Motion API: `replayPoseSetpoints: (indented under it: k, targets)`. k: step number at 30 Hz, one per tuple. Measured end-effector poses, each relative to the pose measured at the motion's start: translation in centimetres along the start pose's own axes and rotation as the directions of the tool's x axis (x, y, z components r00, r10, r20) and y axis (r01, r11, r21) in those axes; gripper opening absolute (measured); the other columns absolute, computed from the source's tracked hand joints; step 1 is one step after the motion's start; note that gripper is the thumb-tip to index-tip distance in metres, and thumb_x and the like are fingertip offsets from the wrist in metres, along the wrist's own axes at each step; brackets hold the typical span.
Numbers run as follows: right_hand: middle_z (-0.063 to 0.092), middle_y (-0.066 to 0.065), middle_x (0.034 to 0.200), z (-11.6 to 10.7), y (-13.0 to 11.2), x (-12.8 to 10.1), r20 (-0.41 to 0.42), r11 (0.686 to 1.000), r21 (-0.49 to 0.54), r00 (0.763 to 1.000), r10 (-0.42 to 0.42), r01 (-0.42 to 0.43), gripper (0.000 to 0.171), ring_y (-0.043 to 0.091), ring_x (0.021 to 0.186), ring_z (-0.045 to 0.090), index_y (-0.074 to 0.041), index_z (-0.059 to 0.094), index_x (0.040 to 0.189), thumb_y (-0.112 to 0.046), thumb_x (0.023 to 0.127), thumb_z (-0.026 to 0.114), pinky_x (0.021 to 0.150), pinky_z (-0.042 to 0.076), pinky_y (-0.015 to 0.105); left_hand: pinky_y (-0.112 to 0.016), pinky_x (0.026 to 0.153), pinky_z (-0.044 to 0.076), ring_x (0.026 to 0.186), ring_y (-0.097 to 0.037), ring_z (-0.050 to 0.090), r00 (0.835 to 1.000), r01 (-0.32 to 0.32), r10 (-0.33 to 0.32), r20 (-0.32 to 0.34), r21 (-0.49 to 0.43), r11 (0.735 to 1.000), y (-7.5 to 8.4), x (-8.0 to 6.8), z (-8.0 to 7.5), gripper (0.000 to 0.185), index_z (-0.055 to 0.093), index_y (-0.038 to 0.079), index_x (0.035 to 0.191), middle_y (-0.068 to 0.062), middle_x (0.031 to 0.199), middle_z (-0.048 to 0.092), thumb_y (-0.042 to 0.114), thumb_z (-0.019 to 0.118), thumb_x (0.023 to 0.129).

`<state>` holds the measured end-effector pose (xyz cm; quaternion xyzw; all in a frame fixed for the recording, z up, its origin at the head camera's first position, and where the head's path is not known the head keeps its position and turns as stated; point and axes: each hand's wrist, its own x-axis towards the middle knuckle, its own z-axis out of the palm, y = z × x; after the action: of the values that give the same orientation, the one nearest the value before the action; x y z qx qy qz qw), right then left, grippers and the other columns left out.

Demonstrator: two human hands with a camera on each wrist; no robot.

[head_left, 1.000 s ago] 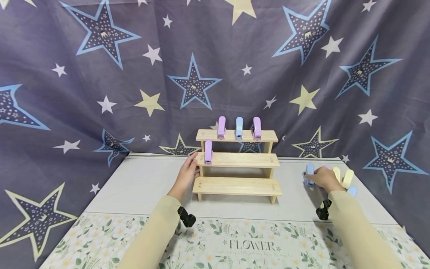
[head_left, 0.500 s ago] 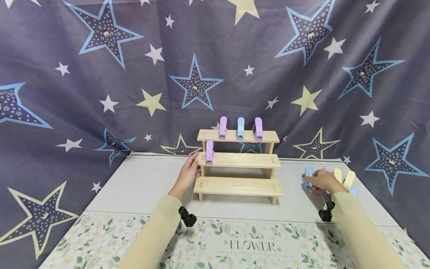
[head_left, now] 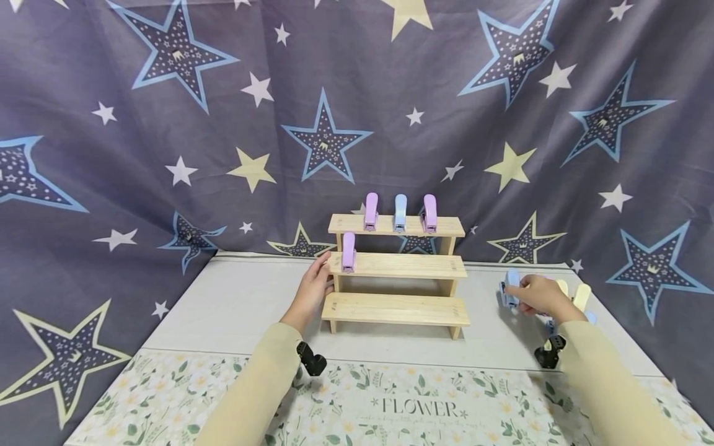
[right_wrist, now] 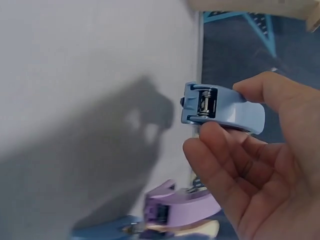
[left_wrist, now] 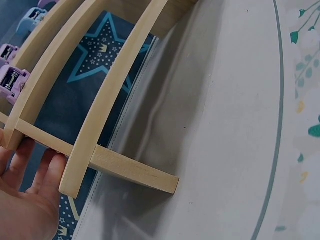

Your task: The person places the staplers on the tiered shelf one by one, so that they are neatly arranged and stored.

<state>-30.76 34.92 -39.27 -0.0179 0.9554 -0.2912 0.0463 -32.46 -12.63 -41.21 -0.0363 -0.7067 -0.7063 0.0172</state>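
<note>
My right hand [head_left: 542, 293] pinches a small light-blue hole punch [right_wrist: 227, 107] between thumb and fingers, to the right of the stand. In the right wrist view its metal spring faces the camera, and its shadow falls apart from it on the white table. My left hand [head_left: 310, 290] grips the left end of a three-tier wooden display stand [head_left: 413, 265], fingers behind the side strut [left_wrist: 47, 137]. On the top tier stand a purple punch [head_left: 370, 212], a blue punch [head_left: 400, 212] and another purple punch [head_left: 429, 213]. One purple punch [head_left: 348, 251] stands at the middle tier's left; the bottom tier [head_left: 396, 308] is bare.
Beyond my right hand, more punches are grouped on the table, among them a yellow punch [head_left: 581, 297] and a purple punch [right_wrist: 182, 207], partly hidden. A starry curtain [head_left: 223, 124] hangs behind. A floral mat [head_left: 418, 402] covers the near side.
My right hand has shifted slightly left with the blue hole punch, which now sits a little higher than half a second ago. My left hand stays on the stand. The view has shifted slightly.
</note>
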Motion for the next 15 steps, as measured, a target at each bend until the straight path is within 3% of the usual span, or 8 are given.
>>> replayPoseSetpoints:
  k: [15]
  targets:
    - [0.063, 0.003, 0.066, -2.4, -5.9, -1.4, -0.138, 0.985, -0.103, 0.978, -0.153, 0.140, 0.038, 0.017, 0.059, 0.062, -0.004, 0.054, 0.087, -0.040, 0.096, 0.060, 0.054, 0.046, 0.031, -0.053, 0.110, 0.040, 0.134, -0.040, 0.044, 0.999, -0.001, 0.001, -0.032, 0.015, 1.000, -1.0, 0.5, -0.1, 0.047, 0.034, 0.016, 0.157, -0.020, 0.153, 0.039, 0.023, 0.035, 0.111]
